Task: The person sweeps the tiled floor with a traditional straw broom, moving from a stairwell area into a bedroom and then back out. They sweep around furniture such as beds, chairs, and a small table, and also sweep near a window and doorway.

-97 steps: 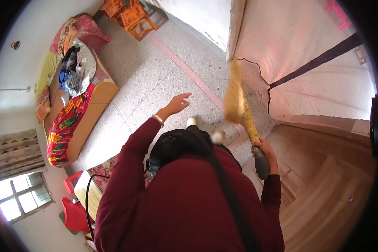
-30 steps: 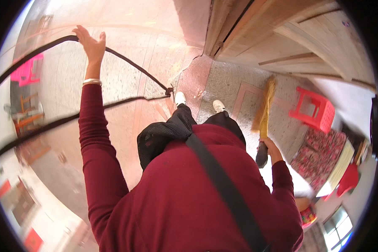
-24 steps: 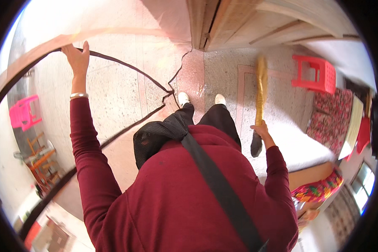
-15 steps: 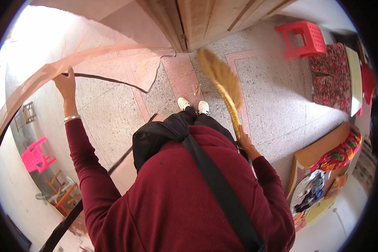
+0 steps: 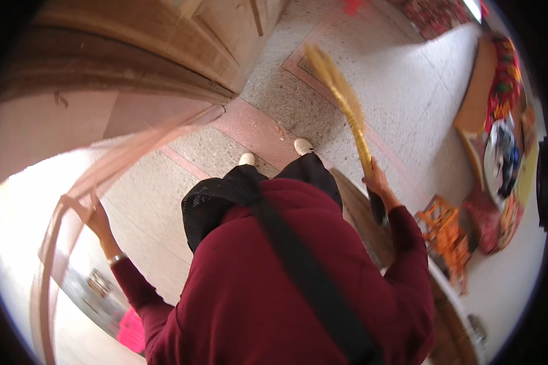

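My right hand [image 5: 377,180] is wrapped round the short handle of a yellow straw broom [image 5: 358,131]. The broom points away from me, its bristles raised toward the far side above the floor. Out at the left, my left hand [image 5: 92,218] grips a sheer, pinkish curtain [image 5: 137,146]. From that hand the curtain runs up toward the door frame and also hangs down along the left side. The fingertips are partly blurred against the bright light.
A wooden door [image 5: 225,36] stands at the far left. Bits of litter [image 5: 279,130] lie on the pink floor strip ahead of my shoes. At right are an orange wooden stool [image 5: 447,234] and a basin [image 5: 499,161] with dark items. A pink stool [image 5: 131,331] is at lower left.
My body and view have turned, and the door now fills more of the upper left. My left hand has come lower with the curtain; the broom stays in my right hand.
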`<state>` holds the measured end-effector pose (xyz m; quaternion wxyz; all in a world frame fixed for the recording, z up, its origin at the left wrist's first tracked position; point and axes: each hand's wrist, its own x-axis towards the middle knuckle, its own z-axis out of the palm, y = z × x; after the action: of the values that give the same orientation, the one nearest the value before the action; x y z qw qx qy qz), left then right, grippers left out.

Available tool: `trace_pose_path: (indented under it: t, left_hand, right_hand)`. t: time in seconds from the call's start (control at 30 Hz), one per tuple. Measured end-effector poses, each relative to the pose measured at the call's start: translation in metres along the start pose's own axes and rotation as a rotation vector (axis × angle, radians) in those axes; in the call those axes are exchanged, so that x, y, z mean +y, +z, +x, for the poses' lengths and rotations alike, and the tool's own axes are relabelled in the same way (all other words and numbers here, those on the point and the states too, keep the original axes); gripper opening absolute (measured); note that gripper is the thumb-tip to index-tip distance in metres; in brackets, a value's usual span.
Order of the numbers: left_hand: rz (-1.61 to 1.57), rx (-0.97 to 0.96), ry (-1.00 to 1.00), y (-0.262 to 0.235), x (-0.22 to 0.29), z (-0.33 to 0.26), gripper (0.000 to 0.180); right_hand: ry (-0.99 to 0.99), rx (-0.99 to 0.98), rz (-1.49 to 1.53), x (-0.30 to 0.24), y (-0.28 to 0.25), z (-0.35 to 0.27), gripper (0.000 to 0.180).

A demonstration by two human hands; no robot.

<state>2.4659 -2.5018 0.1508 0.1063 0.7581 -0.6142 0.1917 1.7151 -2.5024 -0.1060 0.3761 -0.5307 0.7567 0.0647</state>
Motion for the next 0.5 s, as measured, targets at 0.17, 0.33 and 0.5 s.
trace_pose_path:
  t: [0.17, 0.33, 0.5]
  left_hand:
    - [-0.241, -0.014, 0.022, -0.011, 0.025, 0.028, 0.075]
    - [-0.161, -0.077, 0.126, -0.001, 0.007, 0.046, 0.074]
    - [-0.209, 0.047, 0.346, 0.005, 0.0, 0.058, 0.067]
  right_hand:
    - [0.31, 0.17, 0.156, -0.037, 0.088, 0.01, 0.078]
    - [0.595, 0.258, 0.46, -0.087, 0.173, 0.002, 0.075]
    - [0.481, 0.201, 0.479, -0.13, 0.269, -0.048, 0.078]
